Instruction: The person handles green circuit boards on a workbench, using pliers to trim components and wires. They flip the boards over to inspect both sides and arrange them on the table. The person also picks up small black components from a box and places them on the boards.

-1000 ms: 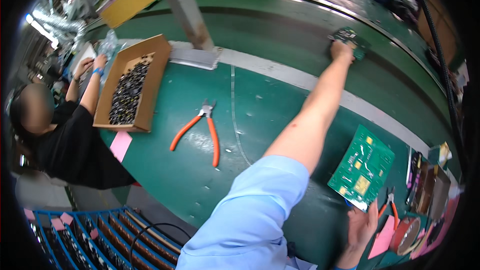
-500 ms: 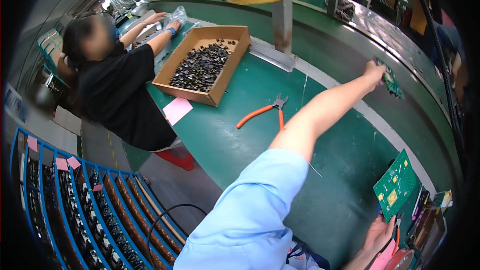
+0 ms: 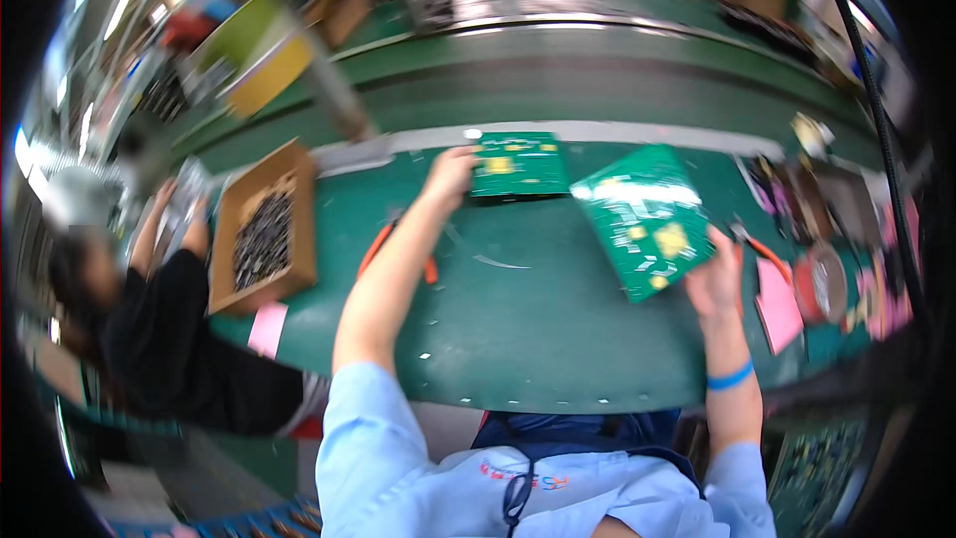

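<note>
My left hand (image 3: 453, 177) grips the left edge of a green circuit board (image 3: 533, 179) at the far side of the table. In my right hand (image 3: 712, 274) is a second green circuit board (image 3: 642, 201), tilted and raised above the table, its pale gold patches and a bright glare facing up. The two boards are apart, with a small gap between them. Beneath my left forearm lie orange-handled side cutters (image 3: 431, 270), partly covered by the arm. Motion smears the picture somewhat.
On the left stands a cardboard box (image 3: 304, 249) of small dark parts, a pink paper (image 3: 267, 329) beside it. A co-worker in black (image 3: 179, 339) reaches past it. At right lie another orange-handled tool (image 3: 765, 252), pink paper (image 3: 779, 307) and a round reddish container (image 3: 821, 284).
The view has swung to the right. My left hand has come back from the far track with its board. My right hand's board has moved inward, beside the other.
</note>
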A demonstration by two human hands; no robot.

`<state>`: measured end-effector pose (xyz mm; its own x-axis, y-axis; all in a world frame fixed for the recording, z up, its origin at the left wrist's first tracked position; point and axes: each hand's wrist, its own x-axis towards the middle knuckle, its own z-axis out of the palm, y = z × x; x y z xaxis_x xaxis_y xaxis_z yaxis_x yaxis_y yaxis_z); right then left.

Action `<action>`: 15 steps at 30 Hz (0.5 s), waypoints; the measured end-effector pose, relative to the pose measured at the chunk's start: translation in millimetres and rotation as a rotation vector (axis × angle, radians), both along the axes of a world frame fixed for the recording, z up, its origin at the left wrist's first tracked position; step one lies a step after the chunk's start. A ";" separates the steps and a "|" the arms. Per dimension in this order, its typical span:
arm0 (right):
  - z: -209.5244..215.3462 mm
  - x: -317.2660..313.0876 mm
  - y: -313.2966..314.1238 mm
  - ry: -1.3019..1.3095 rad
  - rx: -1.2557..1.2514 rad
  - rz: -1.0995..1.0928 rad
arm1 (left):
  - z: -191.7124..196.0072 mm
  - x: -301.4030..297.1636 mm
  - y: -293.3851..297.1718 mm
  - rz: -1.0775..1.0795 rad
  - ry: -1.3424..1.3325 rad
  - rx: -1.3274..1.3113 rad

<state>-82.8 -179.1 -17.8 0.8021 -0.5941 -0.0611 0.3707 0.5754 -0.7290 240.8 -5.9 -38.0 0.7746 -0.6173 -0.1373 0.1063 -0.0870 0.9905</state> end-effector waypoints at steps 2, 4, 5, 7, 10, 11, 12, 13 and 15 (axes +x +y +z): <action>1.0 -0.2 3.6 0.037 -0.042 -0.011 | 2.1 12.1 0.0 0.134 -0.347 0.363; -18.3 -5.7 -10.2 0.086 -0.045 0.005 | -0.7 7.5 -5.6 0.330 -1.112 0.398; -14.5 -12.2 -11.3 0.094 -0.056 0.021 | 14.1 -16.9 -13.8 0.240 -1.053 0.267; -12.3 -15.3 -11.1 0.087 -0.099 0.061 | 41.0 -68.1 -20.4 -0.065 -0.725 0.092; -3.2 -7.0 5.0 0.170 -0.048 0.006 | 58.1 -131.8 -18.0 -0.522 -0.005 0.001; -9.0 -6.7 3.7 0.173 -0.045 0.021 | 52.7 -142.5 -20.0 -0.592 0.114 -0.041; -19.6 -4.4 0.8 0.175 -0.041 0.036 | 48.4 -149.8 -20.3 -0.661 0.235 -0.083; -22.7 -3.9 0.9 0.183 -0.035 0.052 | 46.0 -155.8 -17.5 -0.701 0.299 -0.060; -24.6 -4.5 0.1 0.201 -0.047 0.137 | 37.5 -160.6 -14.2 -0.645 0.357 -0.041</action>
